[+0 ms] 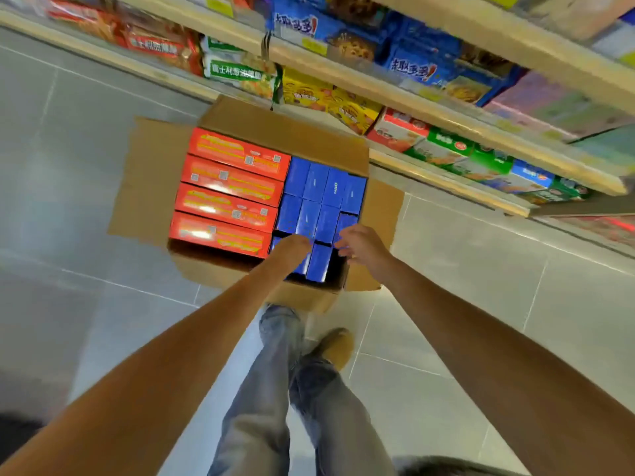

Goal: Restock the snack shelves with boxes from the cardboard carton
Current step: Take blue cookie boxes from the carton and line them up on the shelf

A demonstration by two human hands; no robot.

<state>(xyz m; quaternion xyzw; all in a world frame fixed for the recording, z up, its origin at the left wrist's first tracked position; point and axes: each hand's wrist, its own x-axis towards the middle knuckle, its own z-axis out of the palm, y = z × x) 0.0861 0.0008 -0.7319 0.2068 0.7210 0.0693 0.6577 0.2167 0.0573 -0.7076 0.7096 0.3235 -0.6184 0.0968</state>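
Down on grey floor tiles, just beside the snack shelves: one brown cardboard carton, matte flaps splayed out. Inside at left, four flat, glossy orange-red boxes, long and rectangular, packed side by side. Inside at right, at least ten narrow blue boxes of smooth card, standing on end in rows. Left hand down on a near-row blue box, fingers hidden beneath the knuckles; grip impossible to tell. Right hand just beside, fingers spread and slightly bent, tips touching the blue boxes at their near right corner, holding nothing.
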